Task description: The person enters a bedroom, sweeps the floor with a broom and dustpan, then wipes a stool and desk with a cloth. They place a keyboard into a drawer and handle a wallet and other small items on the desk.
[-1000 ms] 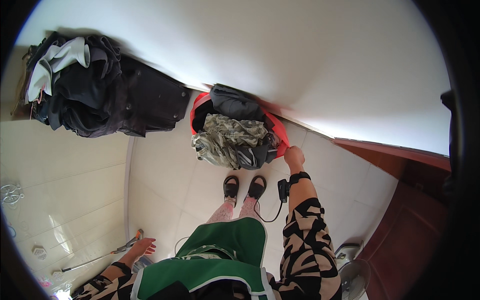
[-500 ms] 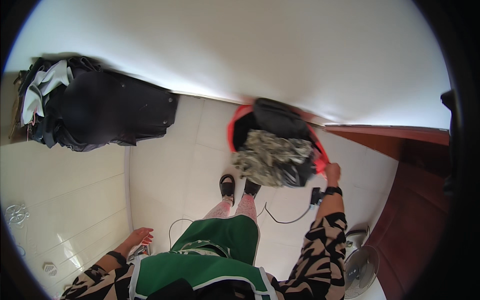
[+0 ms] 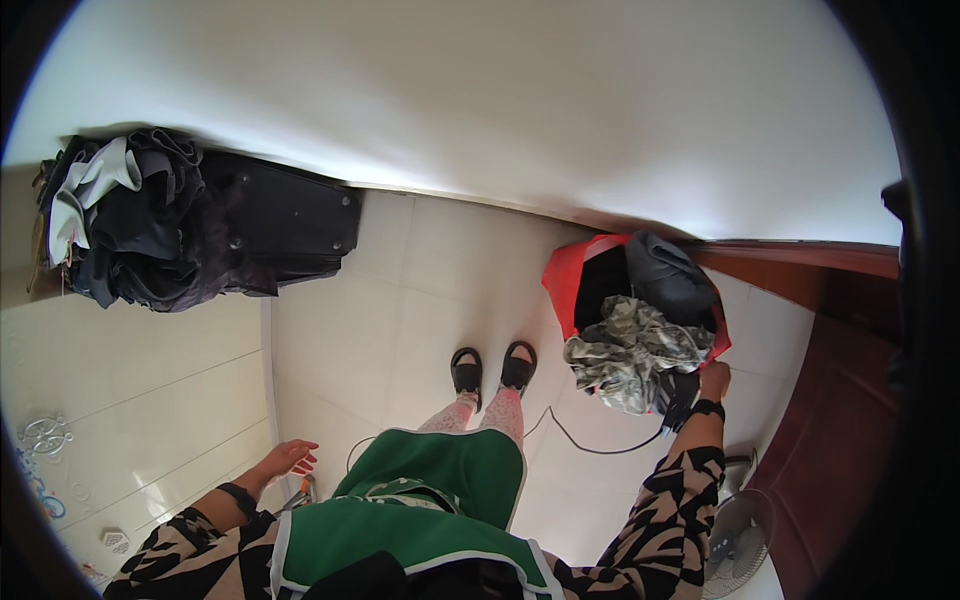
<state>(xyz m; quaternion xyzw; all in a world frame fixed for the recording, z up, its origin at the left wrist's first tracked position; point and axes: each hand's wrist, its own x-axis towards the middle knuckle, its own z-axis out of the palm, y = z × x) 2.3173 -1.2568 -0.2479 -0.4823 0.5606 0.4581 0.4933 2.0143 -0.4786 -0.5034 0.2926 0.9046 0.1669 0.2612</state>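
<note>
Shifting red bag [image 3: 562,290]: over the last second it has gone from ahead of the black sandals [image 3: 467,376] to the person's right, so it sits well apart from the black suitcase [image 3: 295,215] and nearer the dark red door [image 3: 850,430]; whether its base touches the floor [image 3: 450,265] is hidden.
Clothes in bag: a camouflage garment [image 3: 640,345] bulges over the near side, with a dark grey one [image 3: 668,278] behind it.
Right hand [image 3: 714,380]: closed on the rim at the bag's near right corner, so the bag lies ahead of this hand and to its left.
Left hand [image 3: 290,458]: holding nothing, fingers loosely spread, well apart from the bag on the other side of the green apron [image 3: 430,475].
Cable [image 3: 590,450]: thin and dark, curving over the floor between the legs and the right forearm.
Suitcase: against the white wall [image 3: 480,100] at left, beside heaped dark clothes [image 3: 150,240].
Fan [image 3: 740,555]: beyond the right sleeve, near the door.
</note>
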